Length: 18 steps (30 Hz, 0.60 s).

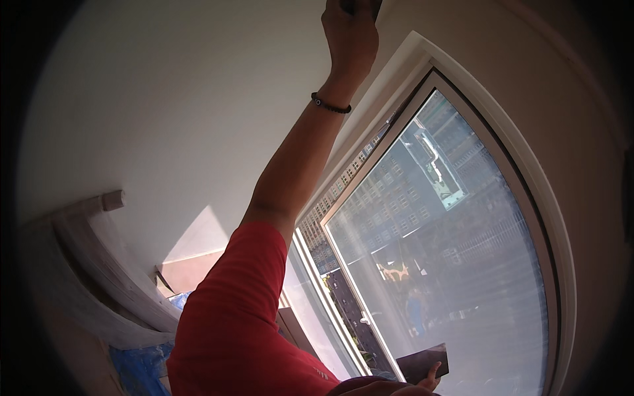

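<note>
My left arm, in a red sleeve with a dark bead bracelet (330, 105) at the wrist, reaches up to the top edge of the view. My left hand (352, 33) is closed round a dark tool (368, 8), held close to the pale surface above the window. Most of that tool is cut off by the frame, so its kind does not show. Low on the right, my right hand (430, 380) grips a flat, dark, rectangular plate (422, 364) in front of the window. Its thumb lies along the plate's face; the other fingers are hidden.
A large framed window (456, 257) with hazy glass fills the right side, with buildings beyond. A smooth pale wall (165, 119) spans the left. Below it are a whitish, dusty curved form (99, 264) and blue sheeting (142, 369). Sunlight falls on the wall.
</note>
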### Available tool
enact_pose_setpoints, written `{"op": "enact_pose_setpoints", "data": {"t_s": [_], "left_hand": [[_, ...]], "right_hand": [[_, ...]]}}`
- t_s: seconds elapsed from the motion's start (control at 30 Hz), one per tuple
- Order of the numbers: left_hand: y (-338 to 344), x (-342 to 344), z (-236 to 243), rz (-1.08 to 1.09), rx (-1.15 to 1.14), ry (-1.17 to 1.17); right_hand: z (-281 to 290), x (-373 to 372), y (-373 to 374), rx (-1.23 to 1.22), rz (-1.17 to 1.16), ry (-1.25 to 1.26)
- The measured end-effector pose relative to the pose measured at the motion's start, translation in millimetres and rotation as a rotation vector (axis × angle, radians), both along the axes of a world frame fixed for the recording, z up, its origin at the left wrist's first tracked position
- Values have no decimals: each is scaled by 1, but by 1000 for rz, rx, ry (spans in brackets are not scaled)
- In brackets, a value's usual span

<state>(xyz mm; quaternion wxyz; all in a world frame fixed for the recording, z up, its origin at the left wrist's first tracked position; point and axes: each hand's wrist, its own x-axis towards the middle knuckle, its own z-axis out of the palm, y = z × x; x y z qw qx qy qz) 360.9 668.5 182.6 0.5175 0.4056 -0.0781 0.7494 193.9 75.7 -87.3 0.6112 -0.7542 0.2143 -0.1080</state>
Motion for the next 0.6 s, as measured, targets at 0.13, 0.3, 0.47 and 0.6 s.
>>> {"op": "enact_pose_setpoints", "data": {"t_s": [0.13,0.3,0.47,0.6], "left_hand": [[119,3,-5,-600,-184,-278],[202,27,2,-884,54,-173],[178,10,17,-845,-2,-37],[116,-19,25,-788,5,-4]], "right_hand": [[-1,3,0,20,-3,4],[-2,6,2,29,8,-3],[-4,8,4,57,16,-15],[-7,9,3,82,16,-23]]}}
